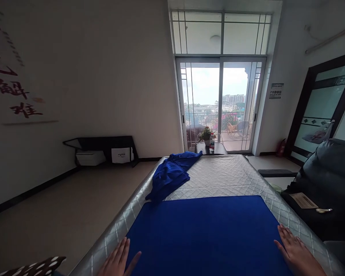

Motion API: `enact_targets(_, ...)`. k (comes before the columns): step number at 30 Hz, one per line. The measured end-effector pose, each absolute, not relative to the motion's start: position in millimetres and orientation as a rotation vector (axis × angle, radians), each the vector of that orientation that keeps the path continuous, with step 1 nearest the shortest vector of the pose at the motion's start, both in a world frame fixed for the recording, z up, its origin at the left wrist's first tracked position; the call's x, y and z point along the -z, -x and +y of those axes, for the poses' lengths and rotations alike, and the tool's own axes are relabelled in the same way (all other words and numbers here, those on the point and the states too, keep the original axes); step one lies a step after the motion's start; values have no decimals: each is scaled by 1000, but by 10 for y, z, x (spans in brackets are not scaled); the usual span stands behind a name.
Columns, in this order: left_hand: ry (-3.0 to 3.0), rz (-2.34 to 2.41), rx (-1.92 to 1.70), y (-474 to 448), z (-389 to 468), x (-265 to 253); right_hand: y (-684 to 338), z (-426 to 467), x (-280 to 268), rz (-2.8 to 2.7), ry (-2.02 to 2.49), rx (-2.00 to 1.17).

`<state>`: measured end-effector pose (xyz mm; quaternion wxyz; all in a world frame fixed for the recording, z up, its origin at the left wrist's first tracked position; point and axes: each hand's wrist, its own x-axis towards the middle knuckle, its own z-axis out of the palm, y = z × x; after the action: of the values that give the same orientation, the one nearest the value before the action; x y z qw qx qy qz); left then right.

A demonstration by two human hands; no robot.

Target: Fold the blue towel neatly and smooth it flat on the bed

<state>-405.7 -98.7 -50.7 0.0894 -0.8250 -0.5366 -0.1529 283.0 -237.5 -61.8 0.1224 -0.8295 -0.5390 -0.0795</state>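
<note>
A blue cloth [207, 234] lies spread flat on the table's silver quilted cover [218, 172]. On its left edge rests my left hand [119, 258], fingers stretched out and thumb apart, palm down. My right hand [294, 247] lies flat across the right edge in the same way, partly on the silver cover. Neither hand grips anything. Beyond the flat cloth, a second blue cloth [171, 174] sits crumpled at the far left of the table and touches the flat one's far left corner.
A black armchair [327, 184] stands close on the right, with a card [304, 200] on its seat. Past the table's far end are a plant [206, 134] and a bottle [212, 142]. Brown polka-dot fabric [37, 267] shows at lower left; boxes [122, 155] stand by the wall.
</note>
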Motion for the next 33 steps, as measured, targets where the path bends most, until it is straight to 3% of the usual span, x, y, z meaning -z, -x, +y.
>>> enact_targets(5, 2576, -1747, 383, 2947, -1000, -45, -1750, -2063, -112, -1878, 2291, -3)
enact_targets(8, 2792, -1558, 346, 2049, -1021, -303, -900, -1785, -463, -2062, 2128, -168)
enact_targets(14, 2873, -1432, 387, 1187, -933, -156, -158, -1323, -283, -2208, 2012, -250)
enact_targets(19, 2870, -1435, 413, 1194, -869, 81, -196, -1261, -26, -2190, 2045, -225)
enact_targets(26, 2871, -1451, 394, 1264, -875, 67, -266, -1356, -176, -2106, 2049, -271)
enact_targets(33, 2608, -1518, 377, 2632, -632, 250, -1681, -1682, 69, -1886, 2239, -119)
